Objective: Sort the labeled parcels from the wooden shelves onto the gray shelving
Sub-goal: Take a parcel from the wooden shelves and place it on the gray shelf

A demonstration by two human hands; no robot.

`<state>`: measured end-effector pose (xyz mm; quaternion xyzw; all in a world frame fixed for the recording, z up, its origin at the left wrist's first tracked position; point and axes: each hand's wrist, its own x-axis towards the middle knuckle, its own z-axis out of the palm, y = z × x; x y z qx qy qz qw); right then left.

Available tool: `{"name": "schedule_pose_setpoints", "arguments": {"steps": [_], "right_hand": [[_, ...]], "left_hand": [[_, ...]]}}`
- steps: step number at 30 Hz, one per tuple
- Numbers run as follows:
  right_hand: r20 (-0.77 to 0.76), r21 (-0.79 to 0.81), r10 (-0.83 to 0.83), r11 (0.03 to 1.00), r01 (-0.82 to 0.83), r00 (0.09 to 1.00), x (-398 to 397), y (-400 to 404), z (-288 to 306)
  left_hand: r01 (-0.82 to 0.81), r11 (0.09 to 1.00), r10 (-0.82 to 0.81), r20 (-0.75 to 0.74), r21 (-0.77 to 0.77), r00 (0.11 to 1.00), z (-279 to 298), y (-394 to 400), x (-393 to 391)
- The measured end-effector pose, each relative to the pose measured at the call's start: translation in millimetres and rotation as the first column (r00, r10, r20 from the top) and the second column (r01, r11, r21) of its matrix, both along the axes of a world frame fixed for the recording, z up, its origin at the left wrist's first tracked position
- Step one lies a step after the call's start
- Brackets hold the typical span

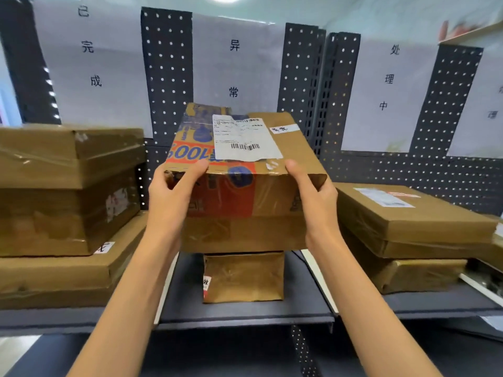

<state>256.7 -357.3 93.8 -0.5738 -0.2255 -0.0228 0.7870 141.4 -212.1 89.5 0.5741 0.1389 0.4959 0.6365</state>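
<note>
Both hands grasp the printed cardboard parcel (245,170) by its near corners, left hand (170,191) and right hand (313,191), holding it above the small brown parcel (243,276) on the gray shelf (245,314). Set down on that narrower parcel, it could overhang, tip and slide off, since the base below looks much smaller.

held parcel (245,170): brown cardboard, printed red and blue, glossy clear tape, creased white paper label
left stack (68,191): cardboard under shiny, wrinkled tape
right stack (408,221): cardboard, smooth tape sheen
shelf (245,311): dark gray metal, matt
back panel (166,77): perforated dark metal
wall sheets (236,63): matt white paper
</note>
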Motion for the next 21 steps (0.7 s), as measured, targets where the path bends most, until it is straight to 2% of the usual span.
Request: {"name": "schedule_pose_setpoints", "arguments": {"steps": [9,15,21], "right_hand": [[0.042,-0.118,-0.001,0.993,0.006,0.999,46.0,25.2,6.7],[-0.003,-0.162,-0.005,0.987,0.004,1.000,56.8,32.4,11.3],[-0.007,-0.183,-0.006,0.983,0.005,1.000,59.0,32.8,12.1]], "left_hand": [[-0.016,0.998,0.013,-0.056,-0.061,0.998,8.1,31.1,40.8],[-0.022,0.998,0.015,-0.134,-0.054,0.991,11.9,40.2,56.9],[-0.009,1.000,0.007,-0.132,-0.012,0.991,9.9,42.1,60.4]]}}
